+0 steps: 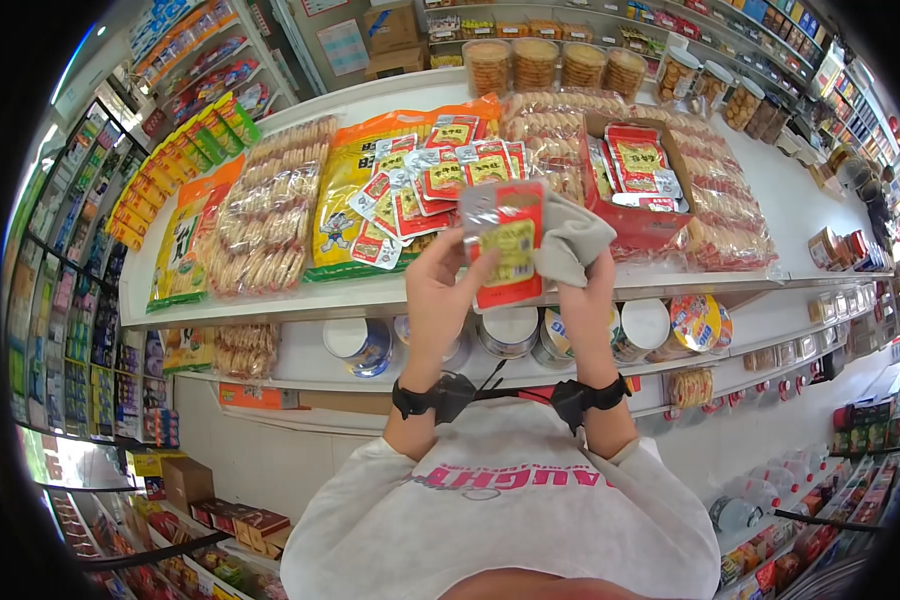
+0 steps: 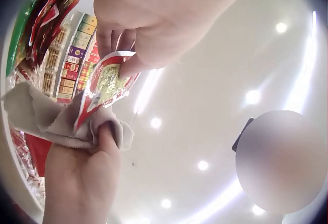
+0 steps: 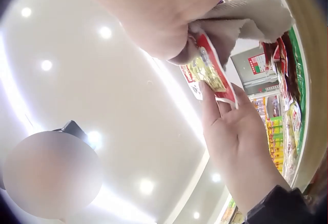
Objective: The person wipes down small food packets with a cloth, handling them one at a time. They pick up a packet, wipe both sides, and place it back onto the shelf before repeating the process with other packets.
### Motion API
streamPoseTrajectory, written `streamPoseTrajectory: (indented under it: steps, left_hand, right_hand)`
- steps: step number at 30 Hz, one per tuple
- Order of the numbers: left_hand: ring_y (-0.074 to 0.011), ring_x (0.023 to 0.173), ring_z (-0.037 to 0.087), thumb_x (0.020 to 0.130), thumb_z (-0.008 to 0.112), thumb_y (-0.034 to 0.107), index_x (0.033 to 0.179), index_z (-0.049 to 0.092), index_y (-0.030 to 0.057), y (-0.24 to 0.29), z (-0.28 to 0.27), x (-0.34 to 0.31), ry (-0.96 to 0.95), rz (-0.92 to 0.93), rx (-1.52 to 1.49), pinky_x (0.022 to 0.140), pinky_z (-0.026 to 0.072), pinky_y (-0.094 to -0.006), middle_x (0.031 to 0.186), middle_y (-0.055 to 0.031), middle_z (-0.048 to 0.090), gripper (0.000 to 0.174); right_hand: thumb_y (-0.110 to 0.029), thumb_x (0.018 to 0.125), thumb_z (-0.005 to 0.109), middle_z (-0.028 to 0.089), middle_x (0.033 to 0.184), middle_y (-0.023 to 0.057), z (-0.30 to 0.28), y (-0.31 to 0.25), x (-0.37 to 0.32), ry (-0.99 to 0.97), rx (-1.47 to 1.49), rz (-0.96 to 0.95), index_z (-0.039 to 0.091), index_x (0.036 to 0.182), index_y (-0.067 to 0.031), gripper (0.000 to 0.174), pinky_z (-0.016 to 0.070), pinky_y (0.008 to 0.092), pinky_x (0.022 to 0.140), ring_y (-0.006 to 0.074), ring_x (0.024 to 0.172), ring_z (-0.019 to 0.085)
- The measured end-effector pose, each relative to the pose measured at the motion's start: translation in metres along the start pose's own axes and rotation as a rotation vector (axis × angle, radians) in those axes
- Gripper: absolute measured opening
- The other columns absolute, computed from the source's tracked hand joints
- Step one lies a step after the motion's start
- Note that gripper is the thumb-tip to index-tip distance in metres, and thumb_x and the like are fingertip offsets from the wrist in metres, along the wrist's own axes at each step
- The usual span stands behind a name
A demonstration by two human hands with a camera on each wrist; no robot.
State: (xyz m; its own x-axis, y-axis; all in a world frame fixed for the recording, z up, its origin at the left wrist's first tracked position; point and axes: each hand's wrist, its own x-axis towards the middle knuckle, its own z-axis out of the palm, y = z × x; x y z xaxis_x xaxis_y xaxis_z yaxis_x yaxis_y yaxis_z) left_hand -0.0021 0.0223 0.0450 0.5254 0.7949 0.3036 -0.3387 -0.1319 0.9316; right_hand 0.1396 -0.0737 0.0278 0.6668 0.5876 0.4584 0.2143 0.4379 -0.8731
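A small red food packet [image 1: 511, 290] with a yellow-green panel is held up over the counter. My left hand [image 1: 438, 290] pinches its left side, thumb across the front, as the left wrist view also shows. My right hand [image 1: 588, 300] grips a grey cloth [image 1: 577, 238] against the packet's right edge; the thumb [image 2: 105, 138] presses into the folds. Behind the hands, a loose pile of similar packets [image 1: 440, 180] lies on a large yellow snack bag [image 1: 345, 195]. To the right, an open red box [image 1: 645, 228] has more packets standing in it.
Clear bags of round crackers [image 1: 270, 190] lie on the white counter [image 1: 370, 300] on both sides. Tubs of biscuits [image 1: 535, 68] line its back edge. Round lidded tubs [image 1: 355, 340] stand on the shelf below. Stocked store shelves [image 1: 80, 330] rise at the left.
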Motion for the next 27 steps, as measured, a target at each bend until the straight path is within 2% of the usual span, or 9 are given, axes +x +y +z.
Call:
streamPoseTrajectory:
  steps: [6, 10, 13, 16, 18, 20, 21, 24, 27]
  left_hand:
    - [-0.0138, 0.096, 0.067, 0.086, 0.074, -0.003, 0.124, 0.060, -0.0049, -0.006, 0.000, -0.004, -0.225, 0.007, 0.188, 0.082, 0.0543, -0.0276, 0.108, -0.0098, 0.069, 0.040]
    - [-0.0145, 0.098, 0.066, 0.085, 0.072, -0.009, 0.131, 0.055, -0.0051, -0.001, 0.013, -0.007, -0.067, 0.062, 0.104, 0.084, 0.0548, -0.0300, 0.123, -0.0142, 0.064, 0.049]
    - [-0.0200, 0.106, 0.065, 0.086, 0.071, -0.005, 0.139, 0.050, -0.0035, 0.005, 0.017, -0.004, 0.064, 0.088, 0.097, 0.092, 0.0531, -0.0338, 0.138, -0.0167, 0.054, 0.057]
    - [-0.0277, 0.127, 0.055, 0.089, 0.065, -0.004, 0.147, 0.040, -0.0042, -0.002, 0.013, -0.001, -0.021, 0.495, 0.747, 0.107, 0.0431, -0.0390, 0.145, -0.0179, 0.050, 0.063]
    - [-0.0306, 0.141, 0.042, 0.097, 0.056, 0.004, 0.150, 0.038, -0.0022, -0.006, 0.018, -0.005, -0.112, 0.267, 0.285, 0.115, 0.0321, -0.0386, 0.149, -0.0187, 0.047, 0.057]
    - [-0.0299, 0.140, 0.043, 0.100, 0.052, 0.008, 0.148, 0.042, -0.0014, -0.005, 0.025, -0.007, -0.136, 0.254, 0.130, 0.114, 0.0323, -0.0372, 0.150, -0.0192, 0.046, 0.051]
    - [-0.0299, 0.141, 0.042, 0.102, 0.051, 0.012, 0.147, 0.045, -0.0015, 0.009, 0.030, -0.011, -0.161, 0.100, 0.008, 0.114, 0.0322, -0.0358, 0.151, -0.0204, 0.045, 0.047]
    - [-0.0276, 0.134, 0.048, 0.103, 0.050, 0.013, 0.145, 0.046, -0.0034, 0.000, 0.020, -0.011, -0.255, 0.245, 0.345, 0.111, 0.0352, -0.0337, 0.143, -0.0194, 0.050, 0.045]
    - [-0.0242, 0.116, 0.055, 0.105, 0.050, 0.015, 0.133, 0.052, -0.0056, -0.003, 0.021, -0.018, -0.250, 0.145, 0.329, 0.100, 0.0414, -0.0310, 0.124, -0.0176, 0.058, 0.035]
  right_hand:
    - [0.003, 0.086, 0.068, 0.070, 0.110, 0.0073, -0.008, -0.006, 0.007, 0.066, 0.056, 0.092, 0.060, 0.121, -0.0001, 0.037, 0.0518, 0.0291, 0.091, 0.0148, 0.103, 0.066]
    - [0.003, 0.088, 0.063, 0.067, 0.118, 0.0098, -0.005, 0.006, 0.000, 0.238, 0.218, 0.157, 0.060, 0.121, 0.0005, 0.033, 0.0493, 0.0312, 0.096, 0.0161, 0.111, 0.063]
    - [0.003, 0.088, 0.060, 0.063, 0.124, 0.0115, 0.002, -0.006, -0.014, 0.054, 0.068, 0.153, 0.058, 0.124, 0.0008, 0.036, 0.0468, 0.0334, 0.100, 0.0182, 0.115, 0.060]
    - [0.001, 0.087, 0.059, 0.060, 0.127, 0.0124, 0.014, -0.002, -0.032, -0.176, 0.003, 0.013, 0.053, 0.131, 0.0015, 0.044, 0.0444, 0.0355, 0.103, 0.0204, 0.118, 0.058]
    - [-0.006, 0.093, 0.056, 0.054, 0.136, 0.0153, 0.017, -0.001, -0.040, -0.285, -0.032, 0.104, 0.046, 0.139, 0.0030, 0.047, 0.0386, 0.0374, 0.109, 0.0228, 0.127, 0.051]
    - [-0.009, 0.097, 0.053, 0.051, 0.138, 0.0164, 0.028, -0.004, -0.038, -0.227, 0.046, 0.094, 0.044, 0.140, 0.0034, 0.046, 0.0365, 0.0370, 0.110, 0.0231, 0.129, 0.049]
    - [-0.010, 0.098, 0.052, 0.050, 0.140, 0.0166, 0.033, -0.009, -0.033, -0.191, 0.083, 0.074, 0.044, 0.140, 0.0035, 0.045, 0.0356, 0.0364, 0.111, 0.0229, 0.130, 0.048]
    - [-0.010, 0.098, 0.051, 0.053, 0.137, 0.0147, 0.032, -0.012, -0.018, -0.126, 0.172, 0.158, 0.045, 0.140, 0.0023, 0.044, 0.0381, 0.0342, 0.108, 0.0212, 0.127, 0.050]
    - [-0.007, 0.094, 0.056, 0.059, 0.131, 0.0103, 0.016, 0.003, -0.006, -0.040, 0.210, 0.455, 0.049, 0.137, 0.0000, 0.044, 0.0440, 0.0317, 0.102, 0.0189, 0.120, 0.056]
